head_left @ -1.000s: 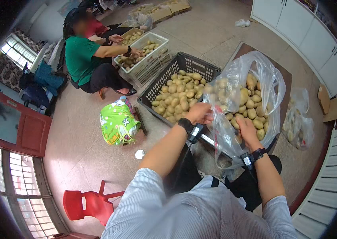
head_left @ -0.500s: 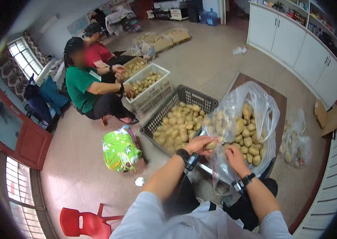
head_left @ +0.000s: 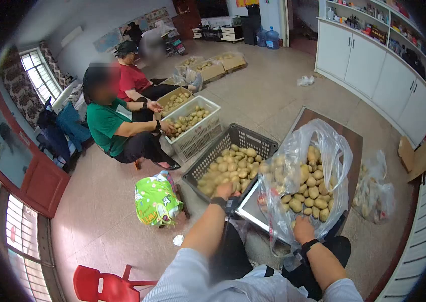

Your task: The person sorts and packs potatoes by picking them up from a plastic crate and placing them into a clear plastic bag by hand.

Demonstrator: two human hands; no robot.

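Observation:
My left hand (head_left: 224,190) reaches into the near side of the black plastic crate (head_left: 191,171), among the potatoes (head_left: 233,163). Its fingers are partly hidden and blurred, so I cannot tell whether they grip one. My right hand (head_left: 303,230) is at the near edge of a clear plastic bag (head_left: 341,146), with its fingers curled beside the potatoes (head_left: 316,189) inside. What those fingers hold, if anything, does not show. Under the left part of the bag, a flat pale panel with a metal edge (head_left: 253,206) sticks out.
To the left, a person in green (head_left: 110,128) squats with both hands at a white crate (head_left: 198,143) of potatoes. Behind sits a person in red (head_left: 132,80). A green-covered stool (head_left: 157,200), a red chair (head_left: 110,288) and another filled bag (head_left: 374,194) stand around me.
My left hand has moved left and down from the bag into the black crate; the potato it held no longer shows. My right hand has lowered towards the bag's near edge.

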